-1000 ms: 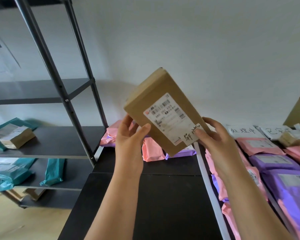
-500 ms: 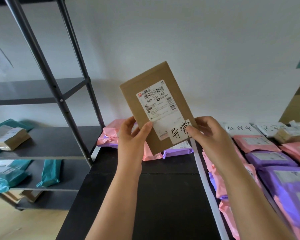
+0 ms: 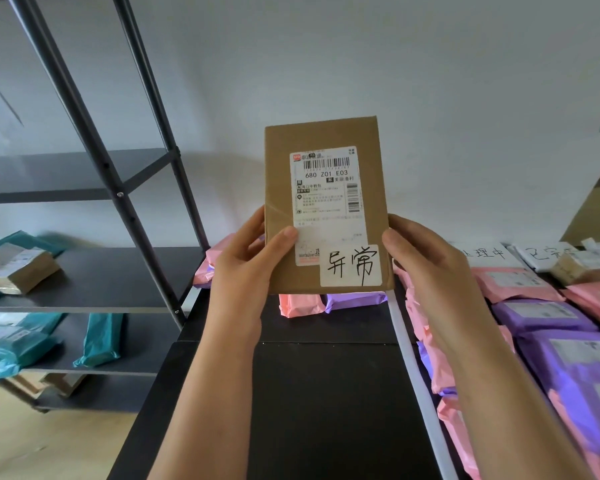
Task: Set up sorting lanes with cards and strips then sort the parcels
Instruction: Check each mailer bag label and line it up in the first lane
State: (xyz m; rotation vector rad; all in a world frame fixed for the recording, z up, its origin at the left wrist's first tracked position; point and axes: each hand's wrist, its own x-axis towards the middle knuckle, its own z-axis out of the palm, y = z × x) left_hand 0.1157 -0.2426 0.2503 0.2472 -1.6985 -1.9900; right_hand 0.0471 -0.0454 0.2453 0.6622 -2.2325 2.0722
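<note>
Parcel: a flat brown cardboard parcel (image 3: pixel 326 206) is held upright in the air above the far end of the black worktop (image 3: pixel 326 410), its printed face toward the person.
Left hand: the left hand (image 3: pixel 246 268) grips the lower left edge, thumb flat on the front and fingers behind.
Right hand: the right hand (image 3: pixel 426 268) holds the lower right edge, thumb along the side; its fingers are hidden behind the box.
Marking: a printed shipping label (image 3: pixel 326 188), with a white handwritten sticker (image 3: pixel 350 265) at the bottom corner.
Risk, wrong lane: I'd guess the sticker decides the lane, and misreading it would send the box among the wrong heap.
Risk, strip: setting the box down carelessly could knock the thin white strip (image 3: pixel 409 358) askew and blur the lanes.
Risk, slip: both hands hold only the bottom edge, so the tall box could tip forward.
Materials: stiff matte board with sharp corners and taped seams, while the pink mailers (image 3: pixel 513 287) and purple mailers (image 3: pixel 541 315) right of the strip are soft, glossy and crinkled.
Cards: white paper cards (image 3: pixel 482 253) lie flat at the lane heads.
</note>
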